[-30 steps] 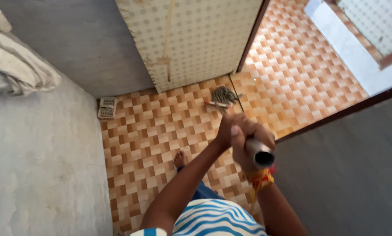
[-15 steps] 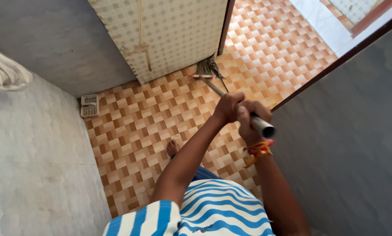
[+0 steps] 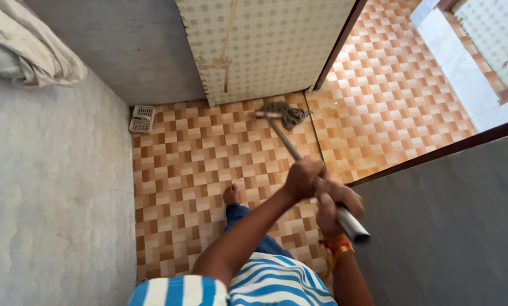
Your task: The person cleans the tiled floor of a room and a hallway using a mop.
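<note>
Both hands wrapped round the mop handle (image 3: 299, 160): left hand (image 3: 302, 178) lower and nearer the head, right hand (image 3: 334, 203) by the top end. I see the shaft running forward-left to the mop head (image 3: 283, 113) on the tiled floor (image 3: 191, 170), beside the door (image 3: 265, 45).

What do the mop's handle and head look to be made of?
Mop handle: likely bare metal tube, grey with a dull sheen and hollow open end. Mop head: seemingly cotton or yarn strands, greyish and tangled, on the floor.
</note>
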